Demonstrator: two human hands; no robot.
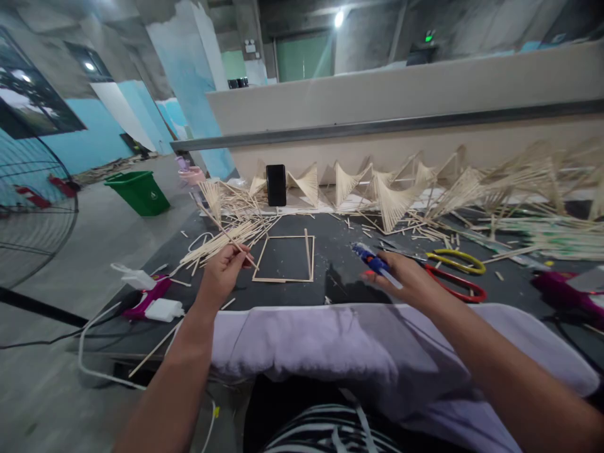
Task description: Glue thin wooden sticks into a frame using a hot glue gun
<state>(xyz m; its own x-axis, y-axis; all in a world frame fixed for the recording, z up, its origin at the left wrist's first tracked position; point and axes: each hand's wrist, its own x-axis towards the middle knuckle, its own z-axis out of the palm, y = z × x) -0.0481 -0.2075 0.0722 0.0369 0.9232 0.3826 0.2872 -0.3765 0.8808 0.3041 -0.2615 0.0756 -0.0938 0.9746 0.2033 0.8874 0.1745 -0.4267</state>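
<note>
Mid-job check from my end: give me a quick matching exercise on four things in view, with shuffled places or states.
1. Blue tool
2. Thin stick
3. Stick frame
4. Phone

A. Black, standing upright
B. In the left hand
C. Four-sided, flat on the dark tabletop
D. In the right hand

Pairs: 1-D, 2-B, 3-C, 4-A

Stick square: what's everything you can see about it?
The stick square looks made of thin, pale wooden sticks, four sides around an open middle. It lies flat on the dark table. An extra stick slants near its right side. The left hand holds another stick by its left side; contact is unclear.
</note>
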